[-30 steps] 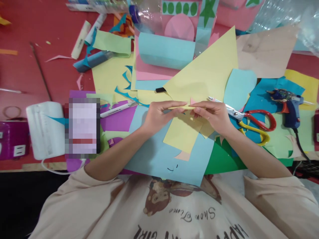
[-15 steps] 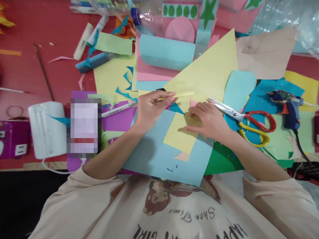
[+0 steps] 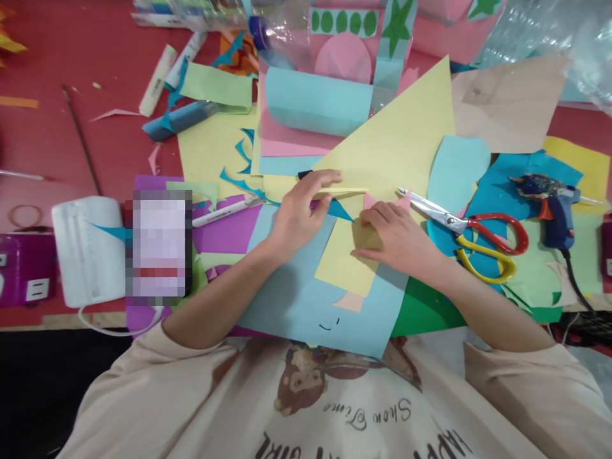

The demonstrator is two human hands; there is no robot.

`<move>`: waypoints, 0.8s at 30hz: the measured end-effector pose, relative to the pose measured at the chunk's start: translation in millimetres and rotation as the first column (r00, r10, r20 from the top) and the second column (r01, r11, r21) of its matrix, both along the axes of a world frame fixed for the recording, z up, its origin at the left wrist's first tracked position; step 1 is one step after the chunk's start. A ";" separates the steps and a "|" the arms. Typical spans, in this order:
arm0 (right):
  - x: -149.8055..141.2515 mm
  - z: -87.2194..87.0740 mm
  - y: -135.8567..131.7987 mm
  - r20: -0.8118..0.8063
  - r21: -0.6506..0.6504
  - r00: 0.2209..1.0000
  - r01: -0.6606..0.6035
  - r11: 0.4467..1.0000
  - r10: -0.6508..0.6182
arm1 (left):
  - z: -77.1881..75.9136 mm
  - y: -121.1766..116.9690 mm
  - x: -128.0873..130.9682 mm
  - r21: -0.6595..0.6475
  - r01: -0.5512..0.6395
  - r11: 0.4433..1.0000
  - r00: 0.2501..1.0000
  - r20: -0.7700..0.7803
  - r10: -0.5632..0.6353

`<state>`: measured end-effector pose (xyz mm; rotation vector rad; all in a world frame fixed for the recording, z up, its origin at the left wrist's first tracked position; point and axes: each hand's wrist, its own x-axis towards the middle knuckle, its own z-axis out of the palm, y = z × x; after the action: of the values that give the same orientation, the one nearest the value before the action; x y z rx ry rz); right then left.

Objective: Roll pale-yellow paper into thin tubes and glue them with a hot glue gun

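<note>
1. The person wears a loose, pale peach T-shirt (image 3: pixel 335 408) that fills the lower part of the frame.
2. Its short sleeves (image 3: pixel 540 382) end above the elbows, so both forearms are bare.
3. A brown cartoon monkey print (image 3: pixel 306 376) sits on the chest.
4. Dark cursive lettering (image 3: pixel 368 411) runs beneath it, with larger block letters at the bottom edge.

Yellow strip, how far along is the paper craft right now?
Done: a narrow yellow strip is cut loose, and the scissors lie beside the right hand. In hand: the left hand pinches the strip while the right presses a yellow sheet. Left: the strip is not stuck to anything; the glue gun lies untouched.
</note>
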<state>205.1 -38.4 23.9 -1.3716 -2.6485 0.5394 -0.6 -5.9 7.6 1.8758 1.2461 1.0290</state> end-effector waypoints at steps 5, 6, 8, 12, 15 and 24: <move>3.0 -2.2 2.1 -0.081 -0.068 0.997 -0.023 0.997 0.017 | -2.9 2.6 -3.9 0.083 0.003 0.997 0.997 -0.078 0.003; 3.2 -2.1 2.2 -0.091 -0.066 0.996 -0.014 0.998 0.008 | -3.2 2.4 -4.3 0.089 -0.002 0.996 0.997 -0.073 0.009; 3.6 -1.4 2.4 -0.103 -0.066 0.995 0.008 0.998 -0.015 | -4.0 1.4 -4.6 0.084 -0.015 0.996 0.999 -0.039 0.019; 4.4 0.6 4.5 -0.103 -0.143 0.994 0.014 0.990 -0.029 | -5.7 0.8 -3.1 0.034 -0.012 0.999 0.999 0.033 0.011; 5.0 2.0 5.2 -0.107 -0.190 0.994 0.012 0.982 -0.033 | -5.3 1.7 -2.8 0.060 -0.014 0.998 1.000 0.011 0.014; 5.5 6.0 2.9 -0.025 -0.158 0.993 0.107 0.982 -0.112 | 1.6 -1.1 -3.6 0.303 -0.107 0.947 0.994 0.018 0.107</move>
<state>210.6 -35.5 29.9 -1.5247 -2.5323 0.7638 -4.2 -7.0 9.3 2.0520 1.2566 1.3448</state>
